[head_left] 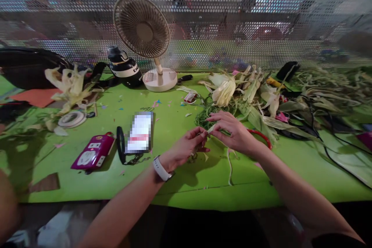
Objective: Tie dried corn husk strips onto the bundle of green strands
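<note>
Near the middle of the green table [180, 186], my hands meet over a small pale strip of corn husk [211, 128]. My left hand [190, 142], with a white watch band [161, 169] at the wrist, pinches one end. The thumb and fingertips of my right hand [232, 131] close on the other end. A thin pale strand [230, 166] trails on the table below the right hand. Just behind the hands lies a tangle of green string [202, 117]. Beside the right wrist, a red curved handle [263, 138] shows in part; the rest is hidden.
Corn husks [223, 92] heap behind and to the right, among black cables [331, 153]. Leftward lie a phone [140, 131], a purple power strip [93, 151] and a tape roll [72, 119]. A fan [159, 79] and a black bottle [126, 71] stand before a perforated metal screen [203, 19].
</note>
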{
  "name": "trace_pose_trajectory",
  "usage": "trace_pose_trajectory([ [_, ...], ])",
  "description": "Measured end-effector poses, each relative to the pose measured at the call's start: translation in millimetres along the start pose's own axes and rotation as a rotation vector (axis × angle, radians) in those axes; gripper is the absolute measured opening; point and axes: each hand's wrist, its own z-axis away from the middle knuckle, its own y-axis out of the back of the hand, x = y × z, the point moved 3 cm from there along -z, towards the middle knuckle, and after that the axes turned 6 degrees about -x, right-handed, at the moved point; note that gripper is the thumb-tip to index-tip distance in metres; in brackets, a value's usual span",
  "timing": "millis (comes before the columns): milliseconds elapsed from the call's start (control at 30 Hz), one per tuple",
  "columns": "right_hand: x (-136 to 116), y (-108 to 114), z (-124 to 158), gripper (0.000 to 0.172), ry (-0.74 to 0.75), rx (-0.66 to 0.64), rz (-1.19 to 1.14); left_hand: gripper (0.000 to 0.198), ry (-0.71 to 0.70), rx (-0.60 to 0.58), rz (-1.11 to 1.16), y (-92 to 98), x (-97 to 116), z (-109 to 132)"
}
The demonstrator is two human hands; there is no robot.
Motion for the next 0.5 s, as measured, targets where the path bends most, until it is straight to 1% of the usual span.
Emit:
trace_pose_trajectory([
  [100,1.1,4.8,-0.2,0.013,0.0,0.038,0.011,0.035,-0.076,-0.014,-0.116,-2.3,-0.6,-0.5],
  [200,3.1,12.3,-0.3,0.015,-0.047,0.027,-0.095,0.033,-0.098,-0.102,-0.231,-7.1,-0.8,1.2],
  [267,6.1,16.4,0.2,0.017,-0.128,-0.006,-0.262,0.031,-0.076,-0.181,-0.258,-10.7,-1.1,4.4],
  [333,11.3,16.7,1.7,0.019,-0.243,-0.063,-0.498,0.028,-0.048,-0.248,-0.238,-13.6,-1.3,8.5],
  [433,20.4,7.8,4.7,0.024,-0.397,-0.167,-0.856,0.025,-0.02,-0.325,-0.182,-16.0,-1.5,13.8],
  [500,25.6,-2.0,5.6,0.029,-0.469,-0.201,-0.987,0.024,-0.026,-0.341,-0.134,-15.3,-1.0,14.2],
])
